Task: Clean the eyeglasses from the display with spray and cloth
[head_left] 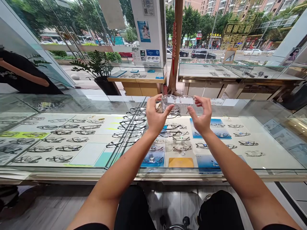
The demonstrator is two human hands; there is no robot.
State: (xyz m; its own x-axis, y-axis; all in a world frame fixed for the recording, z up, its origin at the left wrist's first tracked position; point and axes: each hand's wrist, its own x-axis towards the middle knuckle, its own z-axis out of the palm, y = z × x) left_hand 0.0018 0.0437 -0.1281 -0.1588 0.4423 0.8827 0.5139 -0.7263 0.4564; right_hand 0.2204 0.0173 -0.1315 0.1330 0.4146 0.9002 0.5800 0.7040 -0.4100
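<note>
A pair of thin-rimmed eyeglasses is held up above the glass counter, its clear lenses facing me. My left hand grips the left side of the frame between thumb and fingers. A crumpled beige cloth is tucked in the same hand, against the palm. On the other side, my right hand pinches the right end of the frame, with its thumb low and fingers behind. Beneath the hands, a row of dark-framed glasses rests on the counter top. The temples of the held glasses are mostly hidden.
The glass display counter spans the view, with several glasses, blue cards and a yellow card inside. Another person's arm shows at far left. Behind stand a potted plant, a wooden post and more display cases.
</note>
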